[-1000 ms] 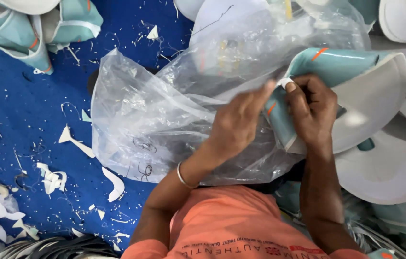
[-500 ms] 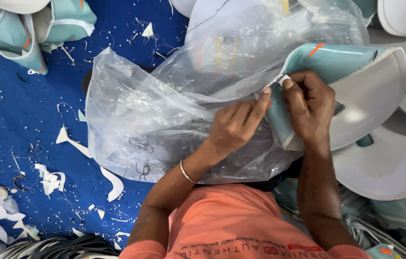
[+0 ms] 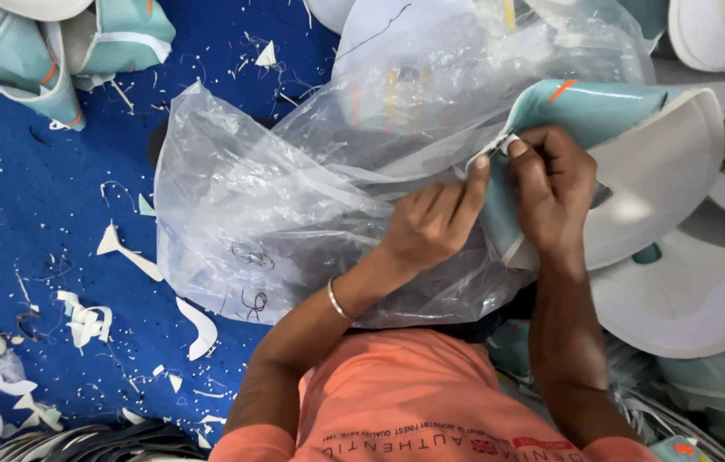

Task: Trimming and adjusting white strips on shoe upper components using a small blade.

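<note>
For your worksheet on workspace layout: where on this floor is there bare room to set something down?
Barest is the blue floor between the teal pieces, the plastic bag and the white scraps. The right side is crowded with white cap brims.

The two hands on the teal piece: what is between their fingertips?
In the head view, the left hand and right hand pinch a small white tab at the teal piece's edge.
</note>
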